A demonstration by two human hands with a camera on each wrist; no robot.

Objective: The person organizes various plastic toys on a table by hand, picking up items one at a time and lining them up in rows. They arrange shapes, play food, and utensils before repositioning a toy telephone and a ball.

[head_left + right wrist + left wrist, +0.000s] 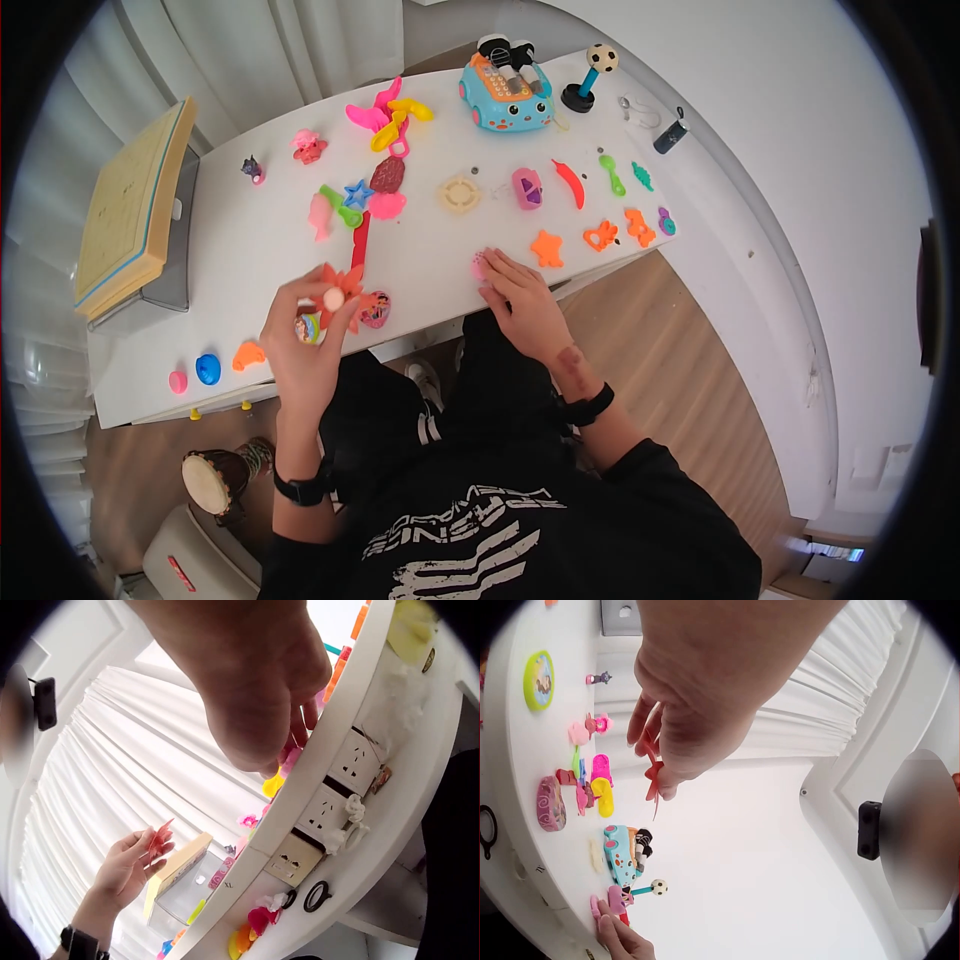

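Observation:
My left hand point(298, 360) is raised over the table's near edge and pinches a coral-red flower point(350, 283) with pointed petals between thumb and fingers. In the left wrist view this flower point(654, 776) appears thin, side-on. Beneath that hand lies a round lime-rimmed picture case point(308, 328), partly hidden. Close by is a pink heart-shaped case point(376, 309) with a picture on top. My right hand point(527, 312) is down at the table edge, holding a small pink piece point(478, 266) with dark dots, partly covered by the fingers. An orange star point(546, 249) lies right of it.
On the white table point(430, 255) stand a blue toy phone car point(508, 100), a soccer-ball stand point(590, 85) and a large yellow-lidded box point(140, 210). Several small toys are spread about, including a red chili point(569, 184) and a cream ring point(460, 194). A drum point(212, 485) stands below, left.

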